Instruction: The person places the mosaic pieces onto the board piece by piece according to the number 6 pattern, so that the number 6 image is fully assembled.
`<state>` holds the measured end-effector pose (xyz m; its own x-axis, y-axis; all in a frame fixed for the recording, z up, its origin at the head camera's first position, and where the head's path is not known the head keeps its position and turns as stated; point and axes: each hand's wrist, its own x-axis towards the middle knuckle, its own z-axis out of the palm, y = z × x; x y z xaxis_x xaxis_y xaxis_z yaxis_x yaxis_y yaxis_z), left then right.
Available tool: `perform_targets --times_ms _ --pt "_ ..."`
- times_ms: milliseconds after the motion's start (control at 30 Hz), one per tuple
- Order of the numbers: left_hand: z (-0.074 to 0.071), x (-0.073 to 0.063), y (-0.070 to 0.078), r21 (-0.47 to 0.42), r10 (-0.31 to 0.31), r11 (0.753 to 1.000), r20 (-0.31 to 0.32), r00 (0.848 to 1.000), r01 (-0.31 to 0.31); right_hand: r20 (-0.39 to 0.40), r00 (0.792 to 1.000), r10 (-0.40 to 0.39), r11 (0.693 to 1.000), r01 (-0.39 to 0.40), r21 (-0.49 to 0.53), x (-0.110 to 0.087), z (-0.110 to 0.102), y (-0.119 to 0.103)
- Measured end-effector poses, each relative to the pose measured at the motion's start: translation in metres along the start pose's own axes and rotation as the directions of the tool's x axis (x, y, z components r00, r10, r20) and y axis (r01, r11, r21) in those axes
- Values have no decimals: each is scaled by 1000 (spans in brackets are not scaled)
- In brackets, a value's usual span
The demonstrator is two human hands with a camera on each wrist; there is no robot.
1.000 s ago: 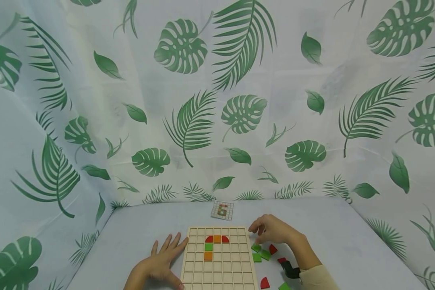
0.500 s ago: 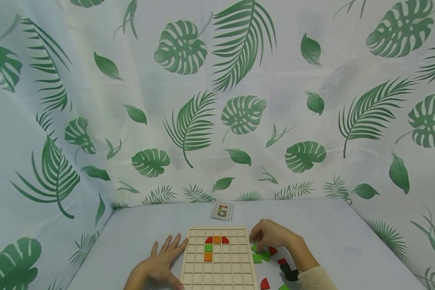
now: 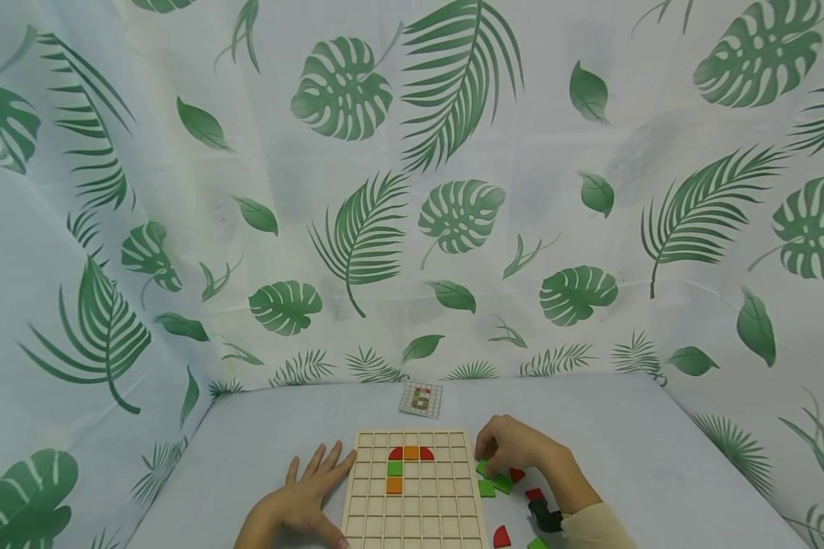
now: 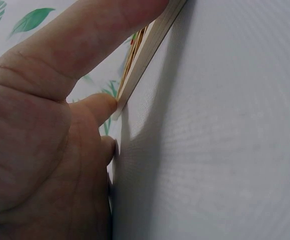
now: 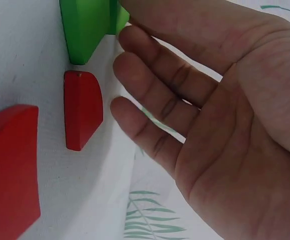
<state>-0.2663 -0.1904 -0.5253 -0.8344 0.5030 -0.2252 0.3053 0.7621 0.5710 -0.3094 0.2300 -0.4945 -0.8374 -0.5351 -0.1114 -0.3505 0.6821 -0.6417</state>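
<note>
Left hand (image 3: pixel 305 492) at wooden grid board (image 3: pixel 429 505), right hand (image 3: pixel 519 446) at green tile (image 3: pixel 482 467)

Left: fingers spread, index and thumb touching board's left edge. Right: fingers bent over the tile, just right of board; cannot tell if pinching. Red quarter-circle tile (image 5: pixel 83 111) near fingertips. Pattern card (image 3: pixel 422 399) beyond board.

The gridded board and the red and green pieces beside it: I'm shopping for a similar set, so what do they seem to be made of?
Gridded board: probably wood, matte and pale, judging by its tan edge in the left wrist view.
Red pieces and green pieces: smooth, evenly coloured, with thick edges; perhaps painted wood, though plastic is possible.
</note>
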Motion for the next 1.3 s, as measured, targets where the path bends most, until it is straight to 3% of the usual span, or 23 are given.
perform_targets --times_ms 567,767,1033,1300 --pt "3 6 -8 10 -6 1000 -5 1000 6 -40 999 12 998 -14 -68 0 -1 -6" --pt "4 6 -8 -8 -2 1000 -5 1000 2 -89 995 -43 995 34 -93 5 1 -7" --pt "3 5 -7 -1 -12 1000 1 1000 12 -196 972 -128 991 121 -50 8 -3 -10" --pt "2 3 -4 0 0 1000 -8 1000 0 -275 935 -226 974 213 -78 11 0 -19"
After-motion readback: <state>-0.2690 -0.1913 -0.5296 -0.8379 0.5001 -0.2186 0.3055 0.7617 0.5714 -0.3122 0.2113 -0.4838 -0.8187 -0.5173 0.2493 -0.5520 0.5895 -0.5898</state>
